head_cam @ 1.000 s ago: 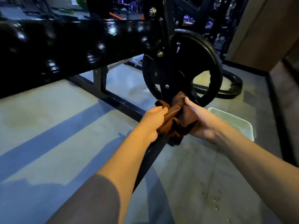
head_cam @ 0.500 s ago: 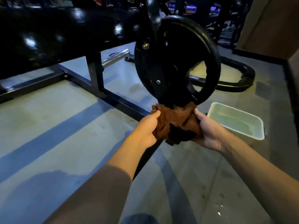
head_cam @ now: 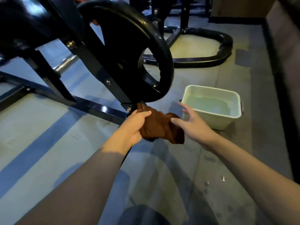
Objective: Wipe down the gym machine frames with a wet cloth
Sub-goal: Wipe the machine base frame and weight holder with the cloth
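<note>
Head view: my left hand (head_cam: 136, 125) grips the cloth (head_cam: 159, 128), fingers curled over its top edge and thumb beneath; the cloth is brown, bunched, and hangs from that hand just above the floor (head_cam: 48, 143); its upper corner sits at the foot of the frame (head_cam: 90, 62), where the slanted black post meets the base rail near a bolt; whether cloth and metal touch there I cannot tell. My right hand (head_cam: 194, 125) is spread, fingers straight and apart, holding nothing; its thumb lies just beside the cloth's right edge; its fingertips point toward the tub (head_cam: 211, 117). The tub is pale, rectangular, holds water, and stands on the floor to the right of the frame, close behind my right hand. A black weight plate (head_cam: 129, 34) hangs on the frame above the cloth; a curved black base tube (head_cam: 211, 58) lies on the floor behind it.
</note>
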A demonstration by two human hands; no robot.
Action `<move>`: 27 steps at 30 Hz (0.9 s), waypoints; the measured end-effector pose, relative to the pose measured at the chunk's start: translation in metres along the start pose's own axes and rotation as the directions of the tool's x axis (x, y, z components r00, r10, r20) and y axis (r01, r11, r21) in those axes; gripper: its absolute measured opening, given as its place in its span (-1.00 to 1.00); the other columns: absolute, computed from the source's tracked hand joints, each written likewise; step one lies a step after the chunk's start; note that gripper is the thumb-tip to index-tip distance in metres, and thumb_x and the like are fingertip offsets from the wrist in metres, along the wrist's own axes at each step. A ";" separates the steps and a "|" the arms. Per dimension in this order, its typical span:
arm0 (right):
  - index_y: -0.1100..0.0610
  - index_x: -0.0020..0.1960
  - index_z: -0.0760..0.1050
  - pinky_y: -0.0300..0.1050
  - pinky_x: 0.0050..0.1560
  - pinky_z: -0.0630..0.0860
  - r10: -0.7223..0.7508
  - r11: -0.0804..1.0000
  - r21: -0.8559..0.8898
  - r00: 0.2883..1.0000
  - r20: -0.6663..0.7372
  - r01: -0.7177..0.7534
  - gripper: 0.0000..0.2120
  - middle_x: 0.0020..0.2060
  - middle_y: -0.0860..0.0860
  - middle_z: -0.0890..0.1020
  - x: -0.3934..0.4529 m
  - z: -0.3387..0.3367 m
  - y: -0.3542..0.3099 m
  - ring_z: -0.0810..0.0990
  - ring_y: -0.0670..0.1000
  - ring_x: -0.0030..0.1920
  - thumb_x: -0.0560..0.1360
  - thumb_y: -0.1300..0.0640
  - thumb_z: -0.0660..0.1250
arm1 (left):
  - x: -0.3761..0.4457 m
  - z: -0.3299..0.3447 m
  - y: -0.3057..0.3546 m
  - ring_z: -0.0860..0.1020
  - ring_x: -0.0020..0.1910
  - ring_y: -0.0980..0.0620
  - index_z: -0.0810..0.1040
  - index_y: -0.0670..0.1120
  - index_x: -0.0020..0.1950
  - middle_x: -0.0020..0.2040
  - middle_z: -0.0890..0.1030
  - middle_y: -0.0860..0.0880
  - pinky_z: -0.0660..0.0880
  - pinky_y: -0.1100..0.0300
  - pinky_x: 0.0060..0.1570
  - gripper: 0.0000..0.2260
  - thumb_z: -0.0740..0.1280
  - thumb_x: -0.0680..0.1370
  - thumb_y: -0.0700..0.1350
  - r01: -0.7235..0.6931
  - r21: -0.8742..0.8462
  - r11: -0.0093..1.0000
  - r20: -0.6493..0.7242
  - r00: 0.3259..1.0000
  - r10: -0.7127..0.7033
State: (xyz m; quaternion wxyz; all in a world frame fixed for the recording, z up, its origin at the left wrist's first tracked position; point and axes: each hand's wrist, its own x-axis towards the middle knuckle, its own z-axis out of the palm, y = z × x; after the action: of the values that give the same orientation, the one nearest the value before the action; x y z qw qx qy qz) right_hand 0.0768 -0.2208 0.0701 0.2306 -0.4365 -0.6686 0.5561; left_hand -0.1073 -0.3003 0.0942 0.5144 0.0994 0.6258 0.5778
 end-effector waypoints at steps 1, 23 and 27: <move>-0.20 0.50 0.39 -0.11 0.50 0.28 -0.043 0.993 -0.106 0.999 0.033 0.046 -0.40 0.48 -0.04 0.31 -0.003 0.008 -0.003 0.32 -0.09 0.51 0.51 -0.12 0.50 | 0.004 -0.002 -0.001 0.71 0.05 -0.17 0.54 -0.12 0.32 0.12 0.71 -0.20 0.67 -0.10 -0.02 -0.79 0.31 0.67 -0.19 0.002 -0.010 1.000 0.004 1.000 -0.002; 0.19 0.43 0.52 0.10 0.18 0.61 0.306 0.694 0.689 0.952 -0.020 -0.209 -0.51 0.28 0.21 0.64 0.001 -0.002 -0.084 0.67 0.19 0.25 0.75 -0.07 0.01 | 0.012 -0.068 0.029 0.68 0.10 -0.10 0.61 -0.10 0.20 0.13 0.70 -0.16 0.59 -0.05 0.25 -0.78 0.36 0.65 0.00 -0.007 0.671 0.742 0.185 0.970 -0.158; 0.19 0.43 0.52 0.10 0.35 0.51 0.285 0.850 0.410 0.943 0.172 -0.331 -0.53 0.29 0.22 0.63 -0.004 0.016 -0.122 0.59 0.19 0.35 0.71 -0.10 0.15 | -0.005 -0.070 0.045 0.59 0.25 -0.02 0.46 -0.03 0.43 0.30 0.58 -0.05 0.57 0.01 0.29 -0.51 0.48 0.56 0.07 -0.114 0.726 0.678 0.264 0.957 -0.122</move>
State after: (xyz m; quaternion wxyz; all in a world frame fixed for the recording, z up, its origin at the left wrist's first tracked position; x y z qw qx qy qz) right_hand 0.0259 -0.2328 0.1818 0.1942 -0.4461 -0.4607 0.7423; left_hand -0.1791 -0.3338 0.1203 0.5188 0.3798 0.7220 0.2556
